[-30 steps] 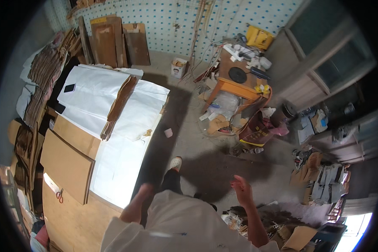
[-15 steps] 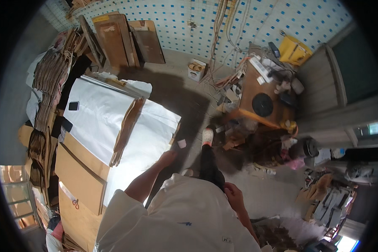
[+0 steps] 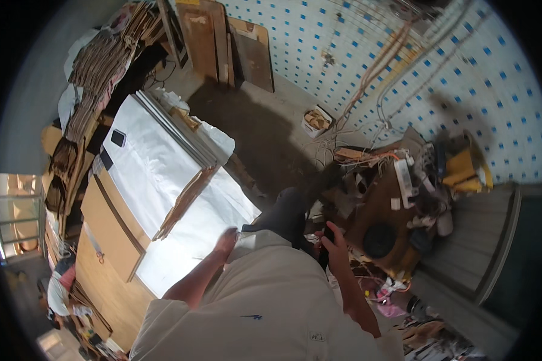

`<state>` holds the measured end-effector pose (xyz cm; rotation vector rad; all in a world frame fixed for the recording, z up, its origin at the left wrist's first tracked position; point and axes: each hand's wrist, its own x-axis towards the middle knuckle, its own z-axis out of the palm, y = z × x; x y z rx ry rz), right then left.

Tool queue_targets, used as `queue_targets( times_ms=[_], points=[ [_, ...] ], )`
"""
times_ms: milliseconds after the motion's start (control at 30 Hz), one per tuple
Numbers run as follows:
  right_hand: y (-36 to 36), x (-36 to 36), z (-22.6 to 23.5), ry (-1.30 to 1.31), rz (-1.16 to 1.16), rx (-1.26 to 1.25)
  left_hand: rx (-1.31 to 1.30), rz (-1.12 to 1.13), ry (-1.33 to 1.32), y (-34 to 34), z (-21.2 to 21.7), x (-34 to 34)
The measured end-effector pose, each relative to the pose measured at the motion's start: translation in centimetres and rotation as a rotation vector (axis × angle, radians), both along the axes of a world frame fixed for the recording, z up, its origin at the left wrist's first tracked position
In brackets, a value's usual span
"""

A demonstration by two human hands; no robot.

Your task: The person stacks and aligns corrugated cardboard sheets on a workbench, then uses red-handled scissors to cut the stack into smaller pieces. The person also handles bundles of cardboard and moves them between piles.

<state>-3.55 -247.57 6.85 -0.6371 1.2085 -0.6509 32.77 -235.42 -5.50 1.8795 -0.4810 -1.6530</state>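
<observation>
My right hand (image 3: 337, 245) is closed round a slim dark object (image 3: 324, 256), held beside my right hip; its kind is unclear. My left hand (image 3: 226, 240) hangs at the near right edge of a table covered with white sheet material (image 3: 223, 204), just by my shirt hem. Its fingers are partly hidden and too indistinct to read. A narrow stack of brown cardboard strips (image 3: 183, 204) lies across the white sheet. A dark phone (image 3: 118, 138) lies farther left on the sheet.
Brown cardboard panels (image 3: 111, 222) and red-handled scissors (image 3: 100, 257) lie on the table's left part. Folded cardboard (image 3: 99, 69) is piled beyond. Boards (image 3: 247, 54) lean on the tiled wall. A small box (image 3: 317, 121) stands on the floor. A cluttered desk (image 3: 358, 225) is at right.
My view has turned, and my body has moved nearer the table's far right corner. My right hand has come up with the dark object showing in it. My left hand is closer to my shirt.
</observation>
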Motion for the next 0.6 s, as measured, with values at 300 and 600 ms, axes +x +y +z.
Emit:
queue_targets(
  times_ms=[300, 600],
  points=[
    [-18.3, 4.5, 1.2, 0.260, -0.159, -0.199, -0.380, -1.127, -0.272, -30.8, 3.3, -6.4],
    [-38.7, 18.3, 4.1, 0.147, -0.233, -0.304, -0.226, -0.865, 0.349, -50.8, -0.1, 2.3]
  ],
)
